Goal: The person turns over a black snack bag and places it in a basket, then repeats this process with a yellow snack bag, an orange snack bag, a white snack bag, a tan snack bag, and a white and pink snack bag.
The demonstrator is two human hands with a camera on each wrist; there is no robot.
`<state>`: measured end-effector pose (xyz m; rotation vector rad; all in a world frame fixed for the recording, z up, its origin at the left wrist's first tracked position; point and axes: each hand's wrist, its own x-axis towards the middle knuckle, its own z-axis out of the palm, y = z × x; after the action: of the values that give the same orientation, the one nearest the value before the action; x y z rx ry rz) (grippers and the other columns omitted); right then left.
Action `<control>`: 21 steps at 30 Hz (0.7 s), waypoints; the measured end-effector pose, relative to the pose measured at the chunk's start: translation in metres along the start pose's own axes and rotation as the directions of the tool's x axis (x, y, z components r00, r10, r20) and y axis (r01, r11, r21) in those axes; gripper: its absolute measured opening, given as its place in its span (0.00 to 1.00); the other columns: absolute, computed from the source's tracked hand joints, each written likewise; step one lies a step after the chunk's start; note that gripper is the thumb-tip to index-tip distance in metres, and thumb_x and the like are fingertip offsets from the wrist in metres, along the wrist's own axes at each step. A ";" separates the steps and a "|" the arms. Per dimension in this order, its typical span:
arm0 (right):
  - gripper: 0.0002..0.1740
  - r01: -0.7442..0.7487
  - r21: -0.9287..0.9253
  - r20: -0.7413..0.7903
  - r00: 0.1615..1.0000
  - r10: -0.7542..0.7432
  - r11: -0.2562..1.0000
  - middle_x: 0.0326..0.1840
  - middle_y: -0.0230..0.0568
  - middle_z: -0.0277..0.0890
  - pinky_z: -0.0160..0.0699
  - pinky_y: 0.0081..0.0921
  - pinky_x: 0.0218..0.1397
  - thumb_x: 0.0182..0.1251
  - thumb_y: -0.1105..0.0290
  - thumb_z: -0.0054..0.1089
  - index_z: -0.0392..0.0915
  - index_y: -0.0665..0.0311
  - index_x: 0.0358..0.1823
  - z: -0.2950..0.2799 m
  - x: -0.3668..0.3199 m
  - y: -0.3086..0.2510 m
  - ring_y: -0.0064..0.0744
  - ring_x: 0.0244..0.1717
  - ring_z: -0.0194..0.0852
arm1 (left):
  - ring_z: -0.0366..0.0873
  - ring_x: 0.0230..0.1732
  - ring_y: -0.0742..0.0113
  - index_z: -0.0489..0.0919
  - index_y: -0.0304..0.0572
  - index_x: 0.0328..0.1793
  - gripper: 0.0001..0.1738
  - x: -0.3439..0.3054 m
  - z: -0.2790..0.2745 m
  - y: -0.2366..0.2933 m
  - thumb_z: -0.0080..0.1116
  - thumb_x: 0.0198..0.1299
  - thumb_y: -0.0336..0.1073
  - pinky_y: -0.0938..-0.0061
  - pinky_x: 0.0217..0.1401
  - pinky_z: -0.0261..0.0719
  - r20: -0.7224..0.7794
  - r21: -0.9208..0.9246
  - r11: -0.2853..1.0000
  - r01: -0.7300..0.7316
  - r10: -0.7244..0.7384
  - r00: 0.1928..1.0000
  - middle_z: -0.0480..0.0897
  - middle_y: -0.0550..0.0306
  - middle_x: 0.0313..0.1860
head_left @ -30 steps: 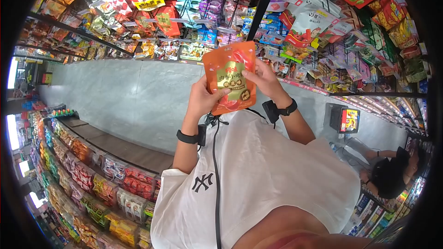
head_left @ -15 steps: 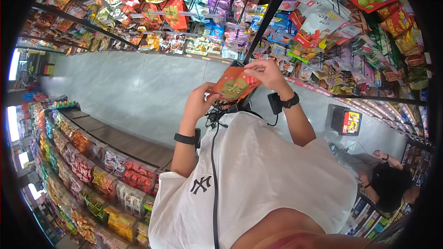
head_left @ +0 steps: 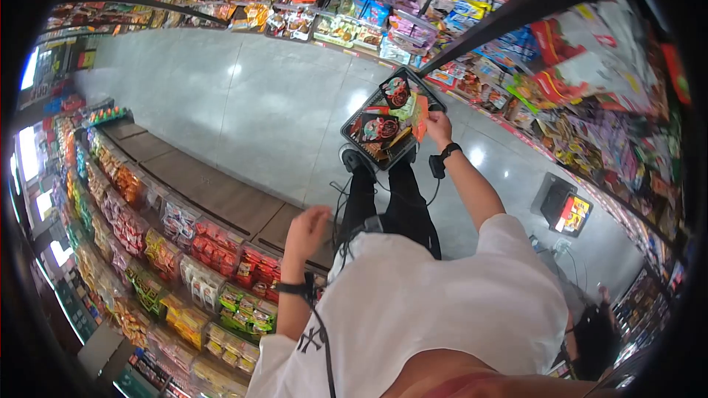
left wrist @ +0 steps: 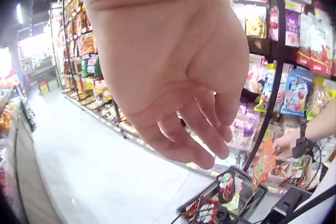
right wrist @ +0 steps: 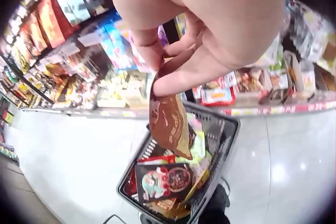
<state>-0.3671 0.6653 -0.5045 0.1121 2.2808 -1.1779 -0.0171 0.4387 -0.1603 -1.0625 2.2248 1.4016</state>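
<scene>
My right hand [head_left: 439, 127] pinches the top edge of an orange snack pouch [head_left: 420, 119] between thumb and fingers. In the right wrist view the pouch [right wrist: 169, 124] hangs down over a black shopping basket [right wrist: 231, 134]. On the floor by my feet, that basket [head_left: 371, 99] holds several packets, among them a black one with a bowl picture [right wrist: 164, 181] and a pale green one. Apart from all this, my left hand [head_left: 308, 231] holds nothing, its fingers loosely bent in the left wrist view.
Racks of hanging snack bags [head_left: 472, 11] line the far side, and a lower shelf of packets [head_left: 214, 250] runs along the left. Grey tiled floor [head_left: 273, 103] lies between. A second dark basket [head_left: 557, 203] stands at the right, near another person [head_left: 594, 335]. Cables hang by my legs.
The pouch was held in both hands before my chest; my left hand has let go and moved down left. My right hand has lowered the pouch over the basket, now in view.
</scene>
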 end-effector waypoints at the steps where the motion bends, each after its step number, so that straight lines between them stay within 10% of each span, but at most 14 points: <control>1: 0.18 -0.129 0.046 0.024 0.991 0.128 0.991 0.44 0.44 0.90 0.90 0.33 0.43 0.64 0.63 0.74 0.85 0.66 0.49 0.016 0.021 0.033 0.35 0.40 0.91 | 0.89 0.43 0.66 0.85 0.41 0.58 0.13 -0.003 0.013 -0.006 0.57 0.76 0.37 0.71 0.45 0.84 -0.008 -0.012 0.998 0.063 -0.063 0.998 0.91 0.52 0.44; 3: 0.20 -0.344 0.146 0.054 0.939 0.340 0.928 0.44 0.46 0.89 0.92 0.35 0.35 0.61 0.63 0.75 0.83 0.66 0.51 0.043 0.025 0.056 0.38 0.38 0.91 | 0.89 0.44 0.67 0.85 0.40 0.58 0.13 -0.025 0.024 -0.013 0.57 0.76 0.38 0.71 0.46 0.84 -0.003 0.000 0.978 0.210 -0.210 0.978 0.91 0.52 0.43; 9: 0.18 -0.419 -0.106 0.213 0.876 0.432 0.902 0.45 0.49 0.90 0.89 0.37 0.49 0.60 0.67 0.69 0.85 0.64 0.50 0.086 0.042 0.122 0.44 0.42 0.92 | 0.90 0.46 0.61 0.85 0.40 0.61 0.16 -0.048 0.046 -0.001 0.54 0.76 0.39 0.70 0.46 0.84 0.052 -0.017 0.920 0.391 -0.390 0.920 0.91 0.51 0.45; 15: 0.16 -0.340 -0.362 0.141 0.900 0.412 0.868 0.44 0.49 0.90 0.88 0.33 0.52 0.59 0.67 0.68 0.86 0.64 0.48 0.092 0.029 0.129 0.41 0.49 0.91 | 0.89 0.48 0.65 0.84 0.39 0.63 0.17 -0.048 0.055 -0.002 0.54 0.77 0.39 0.71 0.48 0.84 0.103 -0.112 0.859 0.499 -0.489 0.866 0.91 0.51 0.50; 17: 0.14 -0.192 -0.415 0.385 0.848 0.363 0.889 0.44 0.49 0.90 0.88 0.31 0.52 0.61 0.69 0.66 0.85 0.66 0.47 0.094 0.041 0.153 0.41 0.49 0.91 | 0.89 0.48 0.65 0.84 0.39 0.63 0.17 -0.045 0.056 0.005 0.53 0.77 0.39 0.72 0.48 0.84 0.119 -0.131 0.831 0.540 -0.528 0.841 0.91 0.51 0.50; 21: 0.14 -0.543 -0.185 0.355 0.740 0.571 0.819 0.46 0.43 0.88 0.89 0.32 0.34 0.71 0.67 0.58 0.82 0.62 0.54 0.112 0.044 0.204 0.38 0.35 0.91 | 0.89 0.49 0.65 0.82 0.39 0.65 0.17 -0.060 0.061 -0.009 0.52 0.79 0.39 0.72 0.50 0.84 0.050 -0.216 0.847 0.486 -0.487 0.872 0.90 0.52 0.51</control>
<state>-0.2888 0.6955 -0.7255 0.4584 1.7383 -0.7160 0.0227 0.5155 -0.1595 -1.5731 1.6470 1.4227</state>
